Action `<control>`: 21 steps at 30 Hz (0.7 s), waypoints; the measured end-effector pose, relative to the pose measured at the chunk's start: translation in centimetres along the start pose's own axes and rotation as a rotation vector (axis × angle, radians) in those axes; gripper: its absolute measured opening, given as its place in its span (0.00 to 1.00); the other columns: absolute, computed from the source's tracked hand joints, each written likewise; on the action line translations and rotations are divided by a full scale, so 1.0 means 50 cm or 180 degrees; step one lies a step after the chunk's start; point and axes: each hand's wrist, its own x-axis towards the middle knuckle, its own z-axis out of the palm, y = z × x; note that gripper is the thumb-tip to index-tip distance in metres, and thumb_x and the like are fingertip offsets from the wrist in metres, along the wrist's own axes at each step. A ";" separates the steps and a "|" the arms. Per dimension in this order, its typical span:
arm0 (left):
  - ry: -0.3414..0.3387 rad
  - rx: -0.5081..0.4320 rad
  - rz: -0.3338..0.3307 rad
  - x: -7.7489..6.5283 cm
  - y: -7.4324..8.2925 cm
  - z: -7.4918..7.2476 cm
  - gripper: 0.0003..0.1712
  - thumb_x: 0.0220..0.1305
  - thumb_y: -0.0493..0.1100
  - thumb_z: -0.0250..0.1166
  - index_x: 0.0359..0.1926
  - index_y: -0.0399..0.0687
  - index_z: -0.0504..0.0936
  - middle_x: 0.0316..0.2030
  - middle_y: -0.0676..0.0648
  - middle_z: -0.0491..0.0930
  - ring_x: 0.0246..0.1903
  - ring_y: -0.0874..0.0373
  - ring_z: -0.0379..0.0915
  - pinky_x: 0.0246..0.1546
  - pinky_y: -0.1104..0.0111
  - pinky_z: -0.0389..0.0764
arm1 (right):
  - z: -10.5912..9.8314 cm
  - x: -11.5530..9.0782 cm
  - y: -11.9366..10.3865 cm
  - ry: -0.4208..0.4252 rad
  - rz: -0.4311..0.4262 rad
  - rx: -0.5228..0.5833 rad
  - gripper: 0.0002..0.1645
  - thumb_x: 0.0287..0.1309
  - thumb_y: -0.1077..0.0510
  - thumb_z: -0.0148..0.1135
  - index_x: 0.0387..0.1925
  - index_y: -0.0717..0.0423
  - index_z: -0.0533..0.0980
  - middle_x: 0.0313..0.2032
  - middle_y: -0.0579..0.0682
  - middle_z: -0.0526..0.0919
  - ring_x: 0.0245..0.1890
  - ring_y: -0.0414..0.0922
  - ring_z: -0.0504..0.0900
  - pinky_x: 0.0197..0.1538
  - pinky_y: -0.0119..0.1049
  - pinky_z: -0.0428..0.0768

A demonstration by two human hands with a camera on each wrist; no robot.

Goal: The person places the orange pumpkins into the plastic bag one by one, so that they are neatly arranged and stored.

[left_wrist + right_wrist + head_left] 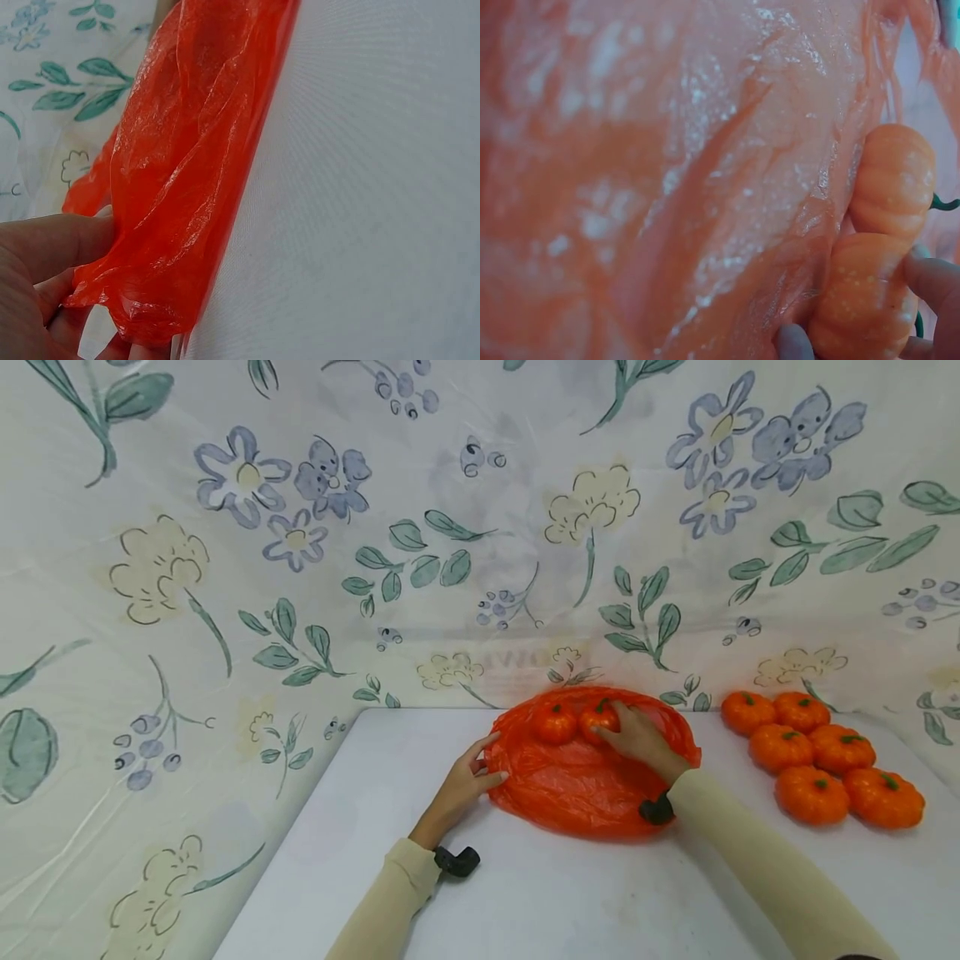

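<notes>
In the head view, the red bag [577, 802] lies at lower centre, two touching pumpkins within its outline. The right hand [641, 739] could knock the left-hand pumpkin [556, 724] by shifting the right-hand pumpkin [597, 722], which it grasps.

In the left wrist view, the left hand [45, 274] pinches the bag's edge, nearly closed, at lower left; thin film could slip or tear if pulled.

In the right wrist view, thumb and finger part to pumpkin width at lower right; loose film nearby could snag them.
</notes>
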 end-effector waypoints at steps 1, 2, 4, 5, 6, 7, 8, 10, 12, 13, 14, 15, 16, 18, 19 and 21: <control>0.0000 0.0002 -0.0008 0.000 -0.001 0.000 0.39 0.64 0.41 0.68 0.74 0.59 0.64 0.63 0.42 0.71 0.54 0.50 0.73 0.52 0.63 0.82 | 0.000 -0.001 0.001 -0.0003 -0.0008 -0.0016 0.47 0.67 0.44 0.61 0.75 0.63 0.52 0.71 0.69 0.61 0.69 0.67 0.63 0.67 0.64 0.67; 0.0005 0.0002 -0.0018 0.000 -0.001 0.000 0.39 0.64 0.41 0.68 0.74 0.59 0.65 0.63 0.42 0.71 0.54 0.50 0.73 0.52 0.63 0.82 | 0.001 -0.002 0.002 -0.0004 -0.0014 -0.0019 0.47 0.67 0.44 0.61 0.75 0.63 0.53 0.71 0.69 0.61 0.69 0.67 0.63 0.67 0.64 0.67; 0.0012 0.0009 -0.0029 0.000 -0.001 0.001 0.39 0.64 0.41 0.68 0.74 0.60 0.64 0.64 0.42 0.71 0.54 0.50 0.72 0.52 0.63 0.82 | 0.001 -0.003 0.003 -0.0001 -0.0031 -0.0016 0.47 0.67 0.44 0.61 0.75 0.62 0.53 0.71 0.69 0.62 0.69 0.67 0.63 0.67 0.64 0.67; 0.0014 0.0010 -0.0022 0.000 -0.001 0.001 0.39 0.64 0.41 0.68 0.74 0.60 0.64 0.64 0.42 0.71 0.54 0.50 0.72 0.51 0.63 0.82 | 0.001 -0.004 0.004 0.0002 -0.0038 -0.0010 0.47 0.67 0.43 0.61 0.75 0.62 0.53 0.71 0.68 0.62 0.69 0.67 0.63 0.67 0.64 0.67; 0.0016 0.0015 -0.0026 -0.001 0.000 0.001 0.39 0.64 0.42 0.68 0.74 0.60 0.64 0.64 0.42 0.71 0.55 0.49 0.72 0.51 0.63 0.82 | 0.002 -0.004 0.003 0.0005 -0.0049 -0.0013 0.47 0.67 0.43 0.60 0.75 0.62 0.53 0.71 0.69 0.62 0.69 0.67 0.63 0.67 0.64 0.67; 0.0004 0.0014 -0.0028 0.002 0.001 0.003 0.39 0.64 0.42 0.68 0.74 0.61 0.64 0.64 0.42 0.70 0.55 0.49 0.72 0.51 0.63 0.82 | 0.000 -0.005 0.006 0.0015 -0.0050 -0.0019 0.47 0.68 0.43 0.60 0.75 0.63 0.53 0.71 0.69 0.62 0.69 0.67 0.64 0.67 0.64 0.67; -0.0011 0.0015 -0.0029 0.004 0.002 0.004 0.39 0.64 0.42 0.68 0.74 0.62 0.64 0.64 0.43 0.70 0.55 0.49 0.72 0.51 0.64 0.81 | -0.003 -0.005 0.008 0.0022 -0.0040 -0.0021 0.47 0.68 0.43 0.60 0.75 0.62 0.53 0.71 0.69 0.62 0.69 0.67 0.64 0.67 0.64 0.67; -0.0033 0.0018 -0.0037 0.008 0.002 0.005 0.40 0.64 0.42 0.68 0.74 0.63 0.64 0.64 0.43 0.70 0.55 0.50 0.72 0.51 0.65 0.81 | -0.006 -0.005 0.010 0.0029 -0.0015 -0.0026 0.47 0.67 0.43 0.60 0.75 0.62 0.53 0.70 0.68 0.63 0.69 0.67 0.64 0.67 0.64 0.67; -0.0015 0.0041 -0.0007 0.010 0.003 0.004 0.40 0.64 0.42 0.68 0.74 0.62 0.64 0.63 0.42 0.70 0.54 0.50 0.72 0.50 0.65 0.82 | -0.007 -0.002 0.009 0.0048 -0.0034 -0.0051 0.46 0.68 0.43 0.60 0.75 0.61 0.54 0.70 0.68 0.63 0.69 0.67 0.64 0.67 0.64 0.67; 0.0001 0.0034 -0.0006 0.011 0.002 0.003 0.40 0.64 0.42 0.68 0.74 0.62 0.64 0.63 0.42 0.70 0.54 0.50 0.72 0.50 0.65 0.82 | -0.008 -0.001 0.008 0.0045 -0.0035 -0.0042 0.46 0.67 0.43 0.60 0.75 0.61 0.54 0.70 0.68 0.64 0.69 0.66 0.64 0.67 0.64 0.67; 0.0022 0.0038 -0.0013 0.010 0.001 0.002 0.40 0.63 0.43 0.68 0.74 0.62 0.65 0.63 0.42 0.70 0.54 0.50 0.72 0.50 0.64 0.82 | -0.008 0.000 0.006 0.0039 -0.0038 -0.0033 0.46 0.67 0.43 0.61 0.75 0.61 0.55 0.70 0.67 0.64 0.69 0.66 0.64 0.67 0.64 0.67; 0.0047 0.0039 -0.0027 0.009 0.001 0.001 0.40 0.63 0.42 0.68 0.74 0.63 0.65 0.63 0.43 0.71 0.53 0.50 0.72 0.50 0.63 0.83 | -0.007 0.001 0.005 0.0030 -0.0048 -0.0027 0.46 0.67 0.43 0.61 0.75 0.61 0.55 0.70 0.67 0.64 0.69 0.66 0.64 0.67 0.64 0.67; 0.0064 0.0039 -0.0035 0.008 0.000 0.000 0.40 0.63 0.42 0.69 0.74 0.62 0.65 0.63 0.42 0.71 0.54 0.49 0.72 0.50 0.62 0.83 | -0.007 0.002 0.005 0.0023 -0.0066 -0.0040 0.46 0.67 0.43 0.61 0.75 0.61 0.55 0.70 0.67 0.65 0.69 0.66 0.65 0.67 0.63 0.68; 0.0084 0.0037 -0.0085 0.006 -0.001 0.000 0.40 0.63 0.43 0.69 0.74 0.63 0.65 0.65 0.44 0.71 0.54 0.50 0.72 0.52 0.61 0.83 | -0.007 0.003 0.006 0.0008 -0.0087 -0.0064 0.46 0.67 0.43 0.61 0.74 0.63 0.56 0.69 0.68 0.66 0.67 0.66 0.67 0.66 0.62 0.69; 0.0068 0.0035 -0.0109 0.005 -0.001 0.001 0.40 0.63 0.43 0.69 0.74 0.63 0.65 0.65 0.44 0.70 0.55 0.49 0.71 0.52 0.60 0.83 | -0.008 0.002 0.007 -0.0002 -0.0085 -0.0068 0.45 0.67 0.43 0.61 0.73 0.64 0.57 0.67 0.68 0.68 0.65 0.65 0.70 0.66 0.60 0.71; 0.0043 0.0048 -0.0093 0.008 0.000 0.003 0.40 0.63 0.44 0.69 0.74 0.62 0.64 0.65 0.44 0.70 0.56 0.49 0.71 0.52 0.60 0.83 | -0.014 0.002 0.011 0.0027 -0.0104 -0.0101 0.43 0.67 0.44 0.61 0.71 0.66 0.59 0.63 0.66 0.72 0.59 0.61 0.75 0.63 0.57 0.76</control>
